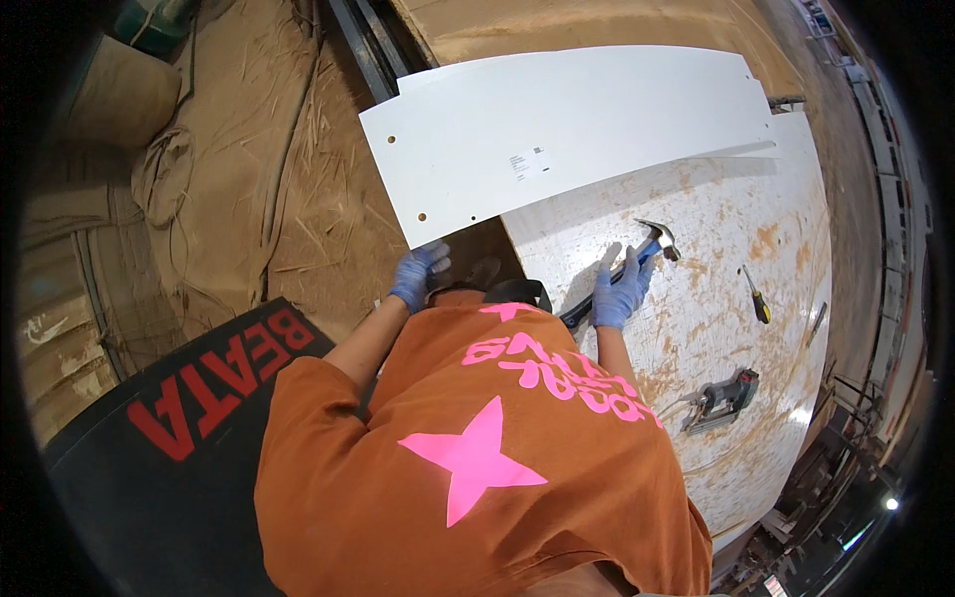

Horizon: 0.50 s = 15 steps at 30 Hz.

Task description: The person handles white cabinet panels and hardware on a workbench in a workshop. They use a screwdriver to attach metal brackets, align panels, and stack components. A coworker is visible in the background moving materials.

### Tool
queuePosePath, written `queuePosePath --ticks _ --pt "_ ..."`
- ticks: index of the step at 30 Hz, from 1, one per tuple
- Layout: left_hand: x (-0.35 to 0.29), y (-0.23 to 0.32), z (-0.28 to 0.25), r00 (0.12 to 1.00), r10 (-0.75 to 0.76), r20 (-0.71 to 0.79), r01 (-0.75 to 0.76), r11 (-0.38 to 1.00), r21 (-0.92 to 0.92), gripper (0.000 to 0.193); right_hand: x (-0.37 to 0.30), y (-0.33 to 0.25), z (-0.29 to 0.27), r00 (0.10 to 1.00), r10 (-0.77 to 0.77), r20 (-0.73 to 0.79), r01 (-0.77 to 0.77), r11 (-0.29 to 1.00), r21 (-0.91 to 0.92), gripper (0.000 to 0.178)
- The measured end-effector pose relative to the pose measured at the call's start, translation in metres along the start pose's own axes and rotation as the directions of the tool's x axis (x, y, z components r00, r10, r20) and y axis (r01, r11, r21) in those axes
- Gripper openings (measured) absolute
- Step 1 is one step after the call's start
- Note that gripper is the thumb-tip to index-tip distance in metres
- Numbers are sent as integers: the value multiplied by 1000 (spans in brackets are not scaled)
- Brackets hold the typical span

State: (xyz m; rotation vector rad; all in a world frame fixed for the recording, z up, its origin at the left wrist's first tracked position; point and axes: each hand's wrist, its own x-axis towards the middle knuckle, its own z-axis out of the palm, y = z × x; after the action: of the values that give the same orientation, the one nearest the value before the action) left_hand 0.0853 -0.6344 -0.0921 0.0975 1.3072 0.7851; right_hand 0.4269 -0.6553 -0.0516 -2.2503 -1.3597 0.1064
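Note:
My right hand [621, 292], in a blue glove, is closed round the handle of a claw hammer [659, 239]. The hammer's metal head points away from me and right, over the white worktable [736, 214]. My left hand [418, 273], also gloved in blue, is just below the near left corner of a long white panel [597, 119]. Its fingers reach rightward and hold nothing that I can see; contact with the panel is unclear. The panel has a gently curved edge, a few small holes and a paper label [529, 163], and overhangs the table's left side.
A grey nail or staple gun [724, 398] with a hose lies on the table's right part. Beyond it are a yellow-and-black screwdriver [761, 306] and a thin rod [818, 323]. Sawdust streaks the tabletop. A black mat [129, 488] with red lettering lies at lower left.

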Motion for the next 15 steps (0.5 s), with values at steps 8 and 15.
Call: queuePosePath --ticks 8,15 --pt "9 50 -7 893 440 -93 -448 855 -263 59 21 39 1 995 -98 -14 95 989 -112 45" --pt "7 82 16 621 779 -85 -744 619 251 53 29 93 -29 999 18 -43 -30 957 -289 40"
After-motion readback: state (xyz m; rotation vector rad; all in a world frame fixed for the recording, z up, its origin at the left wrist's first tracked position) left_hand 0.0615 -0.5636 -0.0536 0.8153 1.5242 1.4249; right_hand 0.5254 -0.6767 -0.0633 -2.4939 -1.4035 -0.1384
